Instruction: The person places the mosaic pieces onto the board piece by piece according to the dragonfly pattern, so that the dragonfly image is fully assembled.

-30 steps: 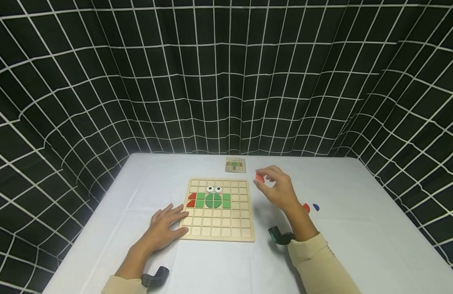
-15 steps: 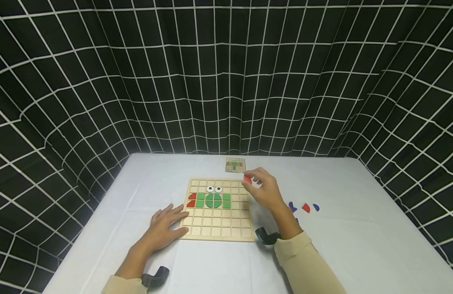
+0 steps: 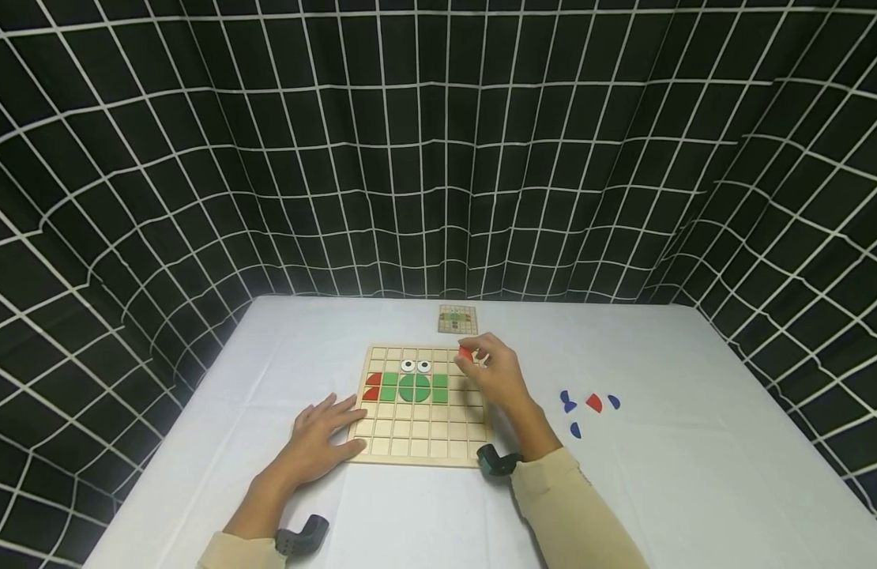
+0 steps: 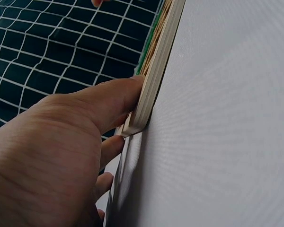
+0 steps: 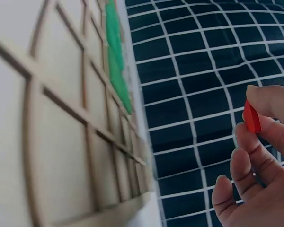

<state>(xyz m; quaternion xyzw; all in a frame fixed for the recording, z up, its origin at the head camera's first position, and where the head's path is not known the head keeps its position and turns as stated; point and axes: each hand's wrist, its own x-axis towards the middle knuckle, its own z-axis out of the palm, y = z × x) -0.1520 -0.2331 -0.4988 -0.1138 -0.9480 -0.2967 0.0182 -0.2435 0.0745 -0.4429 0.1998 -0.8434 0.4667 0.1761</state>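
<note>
My right hand (image 3: 497,375) pinches a red quarter-circle tile (image 5: 252,118) between thumb and fingertips, above the upper right of the wooden grid board (image 3: 417,450). Resting on the board's left edge, my left hand (image 3: 318,442) lies with spread, fairly straight fingers; its thumb (image 4: 128,92) touches the board's rim in the left wrist view. On the board sit two red quarter tiles (image 3: 372,386), green square tiles (image 3: 389,386), a green circle of quarter pieces (image 3: 413,388) and two eye tiles (image 3: 415,367).
Behind the board lies a small pattern card (image 3: 457,319). Right of it on the white table (image 3: 666,474) are a loose red quarter tile (image 3: 594,403) and several blue pieces (image 3: 576,431). A black cloth with white grid lines (image 3: 438,158) surrounds the table.
My right hand has moved left with the red tile, from beside the board to above its upper right part. Blue pieces formerly behind the arm now show. The left hand stays put.
</note>
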